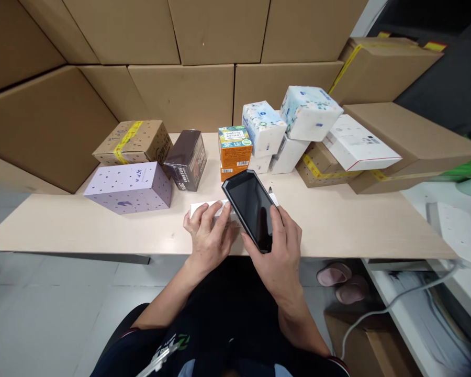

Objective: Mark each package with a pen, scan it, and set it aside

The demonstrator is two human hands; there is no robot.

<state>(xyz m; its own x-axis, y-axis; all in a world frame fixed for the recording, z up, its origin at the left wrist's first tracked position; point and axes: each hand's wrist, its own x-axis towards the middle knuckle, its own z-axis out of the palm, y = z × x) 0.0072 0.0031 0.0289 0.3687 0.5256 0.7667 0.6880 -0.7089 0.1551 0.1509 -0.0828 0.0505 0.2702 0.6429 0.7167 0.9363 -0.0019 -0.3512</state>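
Note:
My right hand (280,248) is wrapped around a black smartphone-like handheld (251,209) with a thick case and a dark screen, tilted over the table. The handheld's lower end is nearest me. My left hand (212,230) grips a small white box (198,207) lying near the table's front edge, its fingers across the top. Part of that box is hidden by the fingers and the handheld. Just behind it stand stacked orange boxes (234,149). A dark pointed tip (270,190) shows beyond the handheld, too little of it to name.
On the table's left are a lilac box (129,186), a taped brown box (135,141) and a dark brown box (188,159). White-blue tissue packs (312,112) and a flat white box (361,144) stand right. Large cartons (180,97) wall the back. A grey cable (400,293) hangs right.

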